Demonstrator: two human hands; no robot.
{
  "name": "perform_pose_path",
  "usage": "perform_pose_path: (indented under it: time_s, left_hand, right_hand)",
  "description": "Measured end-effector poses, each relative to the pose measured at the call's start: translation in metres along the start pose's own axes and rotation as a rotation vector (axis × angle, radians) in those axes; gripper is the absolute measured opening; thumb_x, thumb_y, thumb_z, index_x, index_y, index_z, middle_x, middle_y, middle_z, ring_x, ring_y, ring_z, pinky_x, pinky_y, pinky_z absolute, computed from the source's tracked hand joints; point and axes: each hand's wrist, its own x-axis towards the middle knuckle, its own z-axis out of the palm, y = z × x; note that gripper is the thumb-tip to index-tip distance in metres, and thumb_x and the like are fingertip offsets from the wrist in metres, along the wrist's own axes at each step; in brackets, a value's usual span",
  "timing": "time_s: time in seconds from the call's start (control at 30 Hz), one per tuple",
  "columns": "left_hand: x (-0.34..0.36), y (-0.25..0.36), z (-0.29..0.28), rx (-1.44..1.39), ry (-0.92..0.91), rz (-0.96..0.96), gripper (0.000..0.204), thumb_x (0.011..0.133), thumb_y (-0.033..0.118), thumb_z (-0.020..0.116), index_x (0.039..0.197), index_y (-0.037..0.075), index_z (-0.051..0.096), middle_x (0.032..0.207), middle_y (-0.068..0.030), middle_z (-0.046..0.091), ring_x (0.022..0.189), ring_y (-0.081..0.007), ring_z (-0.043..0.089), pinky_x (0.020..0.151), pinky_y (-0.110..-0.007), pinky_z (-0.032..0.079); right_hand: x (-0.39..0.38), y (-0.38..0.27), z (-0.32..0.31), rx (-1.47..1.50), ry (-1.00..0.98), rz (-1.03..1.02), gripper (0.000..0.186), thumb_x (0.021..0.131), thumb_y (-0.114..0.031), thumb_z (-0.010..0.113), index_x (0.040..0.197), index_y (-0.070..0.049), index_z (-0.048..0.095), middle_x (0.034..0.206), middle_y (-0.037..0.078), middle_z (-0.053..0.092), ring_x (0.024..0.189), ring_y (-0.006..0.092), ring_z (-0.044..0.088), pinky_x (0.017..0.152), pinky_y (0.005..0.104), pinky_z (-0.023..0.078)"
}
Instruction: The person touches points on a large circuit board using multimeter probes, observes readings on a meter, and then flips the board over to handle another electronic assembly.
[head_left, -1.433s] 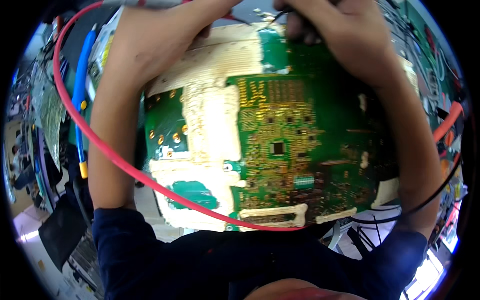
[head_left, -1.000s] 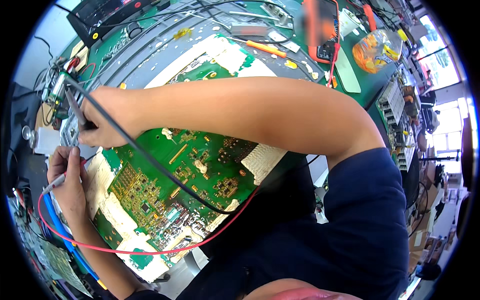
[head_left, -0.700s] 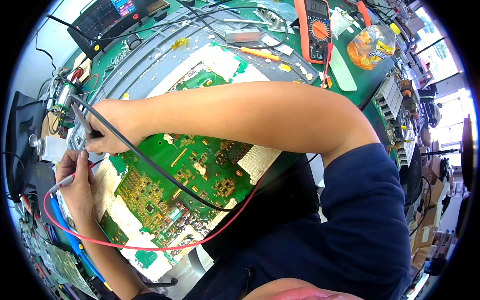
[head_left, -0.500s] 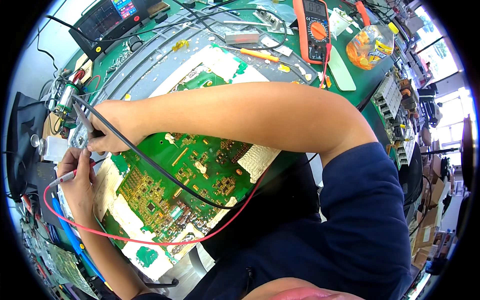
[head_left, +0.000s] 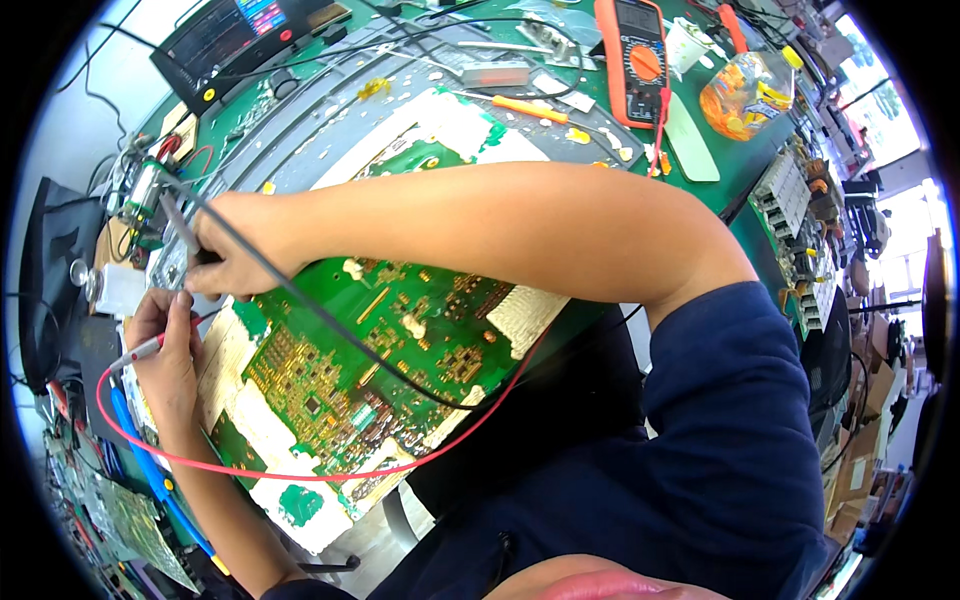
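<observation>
Green worktop; circuit board at near edge, likely stiff, parts fragile, best held by rims. Left hand clamped on red-wired probe, right hand on grey probe, close together.

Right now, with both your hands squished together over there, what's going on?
A person is working at a big green circuit board. The left hand holds a thin probe with a red wire, and the right hand holds a grey stick, with that arm stretched across the board. The hands are close together near its left side; I can't tell what the tips touch. An orange meter sits beyond the right arm.
</observation>
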Motion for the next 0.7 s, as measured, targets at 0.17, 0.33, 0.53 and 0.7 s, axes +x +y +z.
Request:
perform_pose_path:
  time_s: [0.17,0.33,0.53,0.7]
  left_hand:
    - [-0.006,0.013,0.015,0.076,0.09,0.11,0.032,0.1,0.029,0.068,0.081,0.003,0.066,0.07,0.0029,0.056,0.063,-0.0073,0.05,0.055,-0.026,0.036]
    - [0.008,-0.016,-0.013,-0.335,0.177,0.115,0.025,0.101,0.018,0.066,0.109,-0.005,0.07,0.099,-0.0105,0.073,0.076,-0.0126,0.064,0.067,-0.027,0.051]
    - [-0.007,0.005,0.012,-0.155,0.17,0.132,0.043,0.107,0.037,0.055,0.099,-0.002,0.07,0.075,-0.0026,0.062,0.064,-0.0087,0.057,0.059,-0.024,0.046]
    - [-0.002,-0.004,0.014,-0.156,0.17,0.266,0.048,0.109,0.043,0.051,0.105,-0.001,0.07,0.083,-0.0026,0.063,0.071,-0.008,0.057,0.062,-0.023,0.046]
  right_hand:
    - [-0.018,-0.009,-0.015,0.048,0.011,0.102,0.038,0.096,-0.039,0.063,0.09,-0.004,0.075,0.067,0.009,0.069,0.062,0.0172,0.065,0.062,0.0358,0.054]
    - [-0.013,-0.003,-0.019,0.363,0.205,0.25,0.033,0.105,-0.025,0.057,0.094,0.002,0.074,0.069,0.003,0.066,0.06,0.009,0.056,0.055,0.0251,0.044]
    - [-0.017,-0.027,-0.009,0.05,0.053,0.216,0.024,0.103,-0.016,0.058,0.114,0.001,0.072,0.091,0.01,0.073,0.085,0.0161,0.069,0.078,0.0314,0.055]
    - [-0.022,-0.019,-0.006,-0.287,-0.139,-0.075,0.031,0.1,-0.03,0.065,0.111,-0.003,0.075,0.095,0.011,0.075,0.091,0.0186,0.069,0.085,0.0335,0.055]
